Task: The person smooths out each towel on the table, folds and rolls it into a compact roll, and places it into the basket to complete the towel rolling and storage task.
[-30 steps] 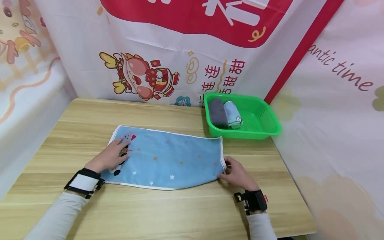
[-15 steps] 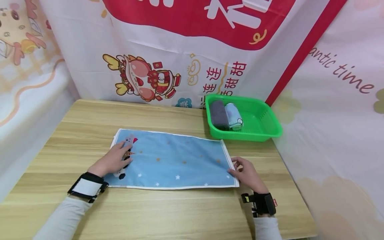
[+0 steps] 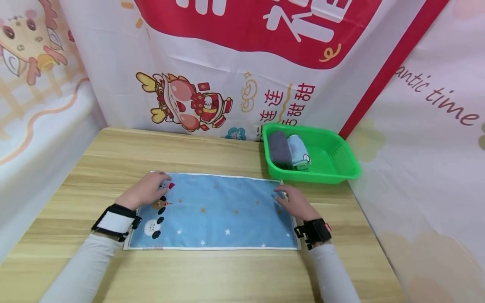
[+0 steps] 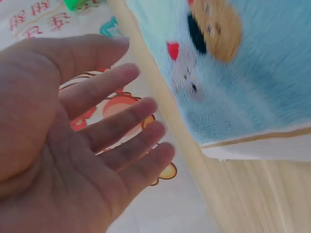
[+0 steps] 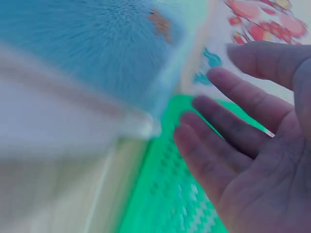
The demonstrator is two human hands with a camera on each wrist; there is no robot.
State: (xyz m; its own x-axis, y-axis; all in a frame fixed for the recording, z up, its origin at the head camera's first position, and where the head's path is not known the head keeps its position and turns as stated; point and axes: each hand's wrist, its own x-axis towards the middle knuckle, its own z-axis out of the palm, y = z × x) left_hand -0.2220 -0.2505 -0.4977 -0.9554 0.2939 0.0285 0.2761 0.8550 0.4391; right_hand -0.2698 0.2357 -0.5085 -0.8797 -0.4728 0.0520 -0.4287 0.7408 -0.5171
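A light blue towel [image 3: 223,210] with a white edge lies spread flat on the table, its long side running left to right. Small stars and animal faces decorate it, the faces along the left end. Over its far left corner is my left hand [image 3: 147,190], which the left wrist view shows with fingers extended and nothing in them. My right hand [image 3: 297,203] is at the towel's right end, near the far corner. In the right wrist view its fingers [image 5: 204,155] are relaxed and hold nothing. Whether either hand touches the cloth, I cannot tell.
A green plastic basket [image 3: 314,176] stands at the back right of the wooden table [image 3: 212,273]. Inside it lie a rolled grey towel [image 3: 279,149] and a rolled light blue towel [image 3: 298,151]. Printed cloth [image 3: 227,63] hangs behind the table.
The towel's right end, earlier pinched by my right hand, has been straightened out and let go. Both hands have moved away from me toward the towel's far corners.
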